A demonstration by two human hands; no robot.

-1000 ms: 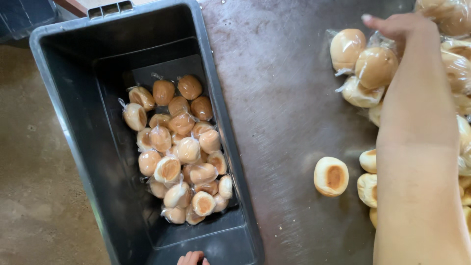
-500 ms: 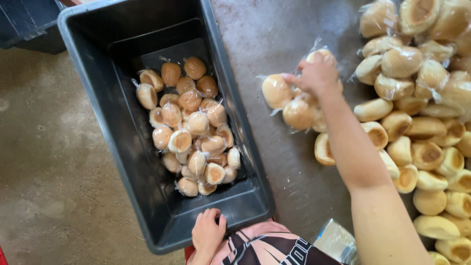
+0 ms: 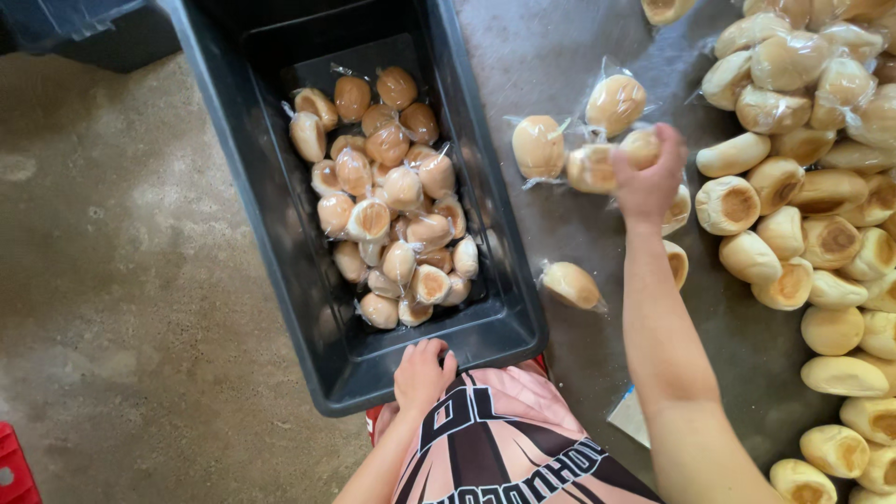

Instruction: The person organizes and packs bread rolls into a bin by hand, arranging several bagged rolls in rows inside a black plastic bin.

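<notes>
My right hand (image 3: 646, 179) is closed around wrapped bread rolls (image 3: 597, 166) on the dark metal table (image 3: 560, 56), between the bin and the big heap. Two more wrapped rolls lie just left of and above it, one (image 3: 539, 147) near the bin and one (image 3: 616, 101) further back. My left hand (image 3: 422, 373) rests on the near rim of a black plastic bin (image 3: 280, 252). Inside the bin lies a pile of wrapped rolls (image 3: 387, 201).
A large heap of unwrapped buns (image 3: 821, 205) covers the right side of the table. One wrapped roll (image 3: 571, 285) lies alone beside the bin's near corner. Bare concrete floor (image 3: 121, 280) spreads to the left, with a red crate corner (image 3: 14, 467) at bottom left.
My right hand has pulled a cluster of wrapped rolls from the far heap toward the bin. My left hand came up and settled on the bin's near rim.
</notes>
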